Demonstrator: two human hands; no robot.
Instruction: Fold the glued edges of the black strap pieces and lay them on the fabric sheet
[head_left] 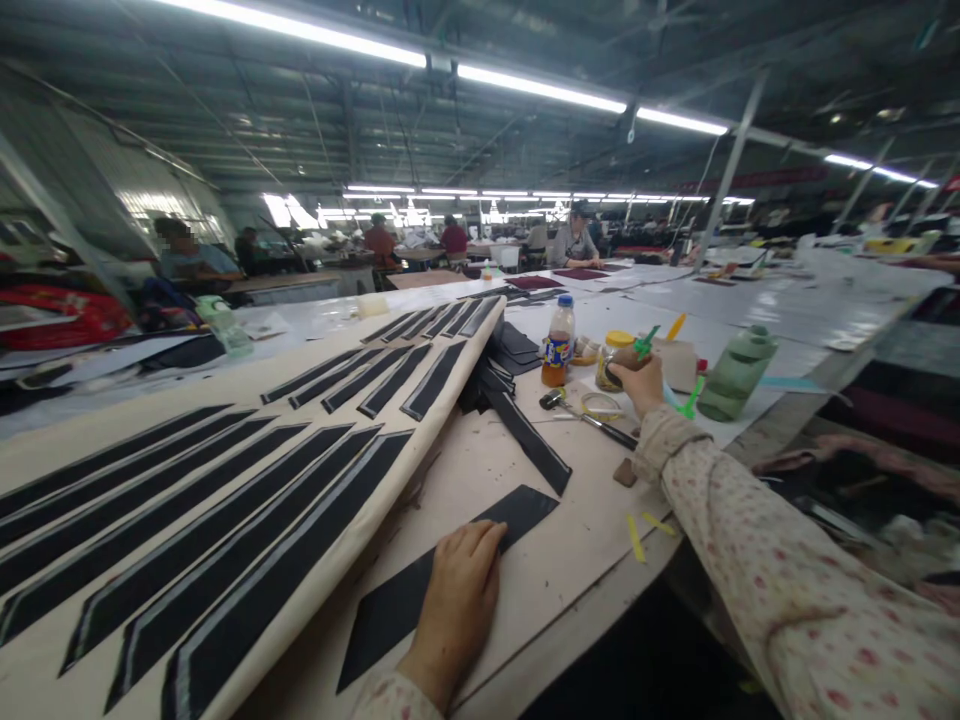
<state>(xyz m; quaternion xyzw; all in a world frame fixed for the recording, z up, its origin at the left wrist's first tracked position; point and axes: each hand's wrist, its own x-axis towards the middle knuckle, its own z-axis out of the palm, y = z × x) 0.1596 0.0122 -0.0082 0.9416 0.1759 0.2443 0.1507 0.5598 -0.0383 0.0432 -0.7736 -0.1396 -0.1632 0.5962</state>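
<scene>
Cutting table, lower centre: my left hand rests open on a black fabric strip, likely limp; pinch an edge. My right hand grips a green-handled tool.

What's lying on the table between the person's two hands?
In the head view, one long black fabric strip lies slantwise between the left hand and the right hand; otherwise bare cream table.

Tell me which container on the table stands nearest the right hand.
The yellow-lidded jar: the right hand is against it. The blue-capped orange drink bottle stands to its left and the green bottle to its right, both clear of the hand.
</scene>
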